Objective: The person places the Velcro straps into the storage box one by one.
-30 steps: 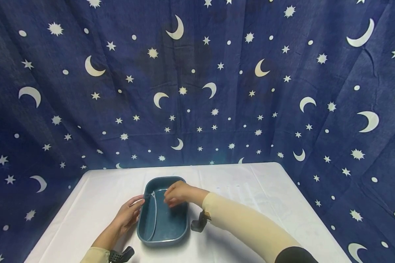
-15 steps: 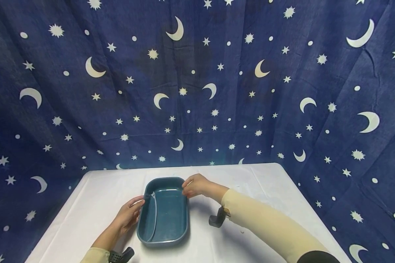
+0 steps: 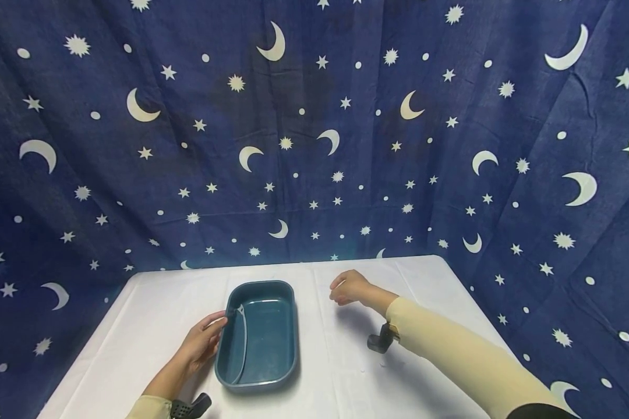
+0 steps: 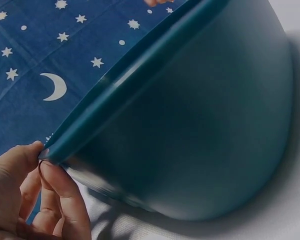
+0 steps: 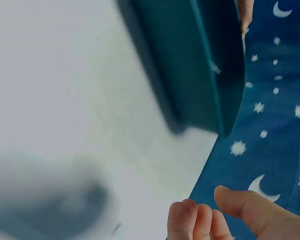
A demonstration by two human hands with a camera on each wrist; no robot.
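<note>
A dark teal rectangular tub [image 3: 270, 343] with rounded corners stands on the white table. My left hand [image 3: 201, 340] is at its left side; in the left wrist view the thumb and fingers [image 4: 65, 195] pinch the tub's rim. Inside, along the left wall, runs a thin pale curved strip [image 3: 245, 343]; what it is I cannot tell. My right hand [image 3: 350, 288] hovers over the table to the right of the tub, apart from it. Its fingers are loosely bent, and the right wrist view shows nothing between thumb and fingertips [image 5: 182, 217].
The white table [image 3: 340, 361] has a few small faint marks near its front right, too small to identify. A dark blue curtain [image 3: 314, 174] with moons and stars hangs behind and at the sides. A dark device [image 3: 381, 339] sits on the right wrist.
My right hand has moved right, from over the inside of the tub, past its right rim, to above the table. My left hand has stayed at the tub's left rim.
</note>
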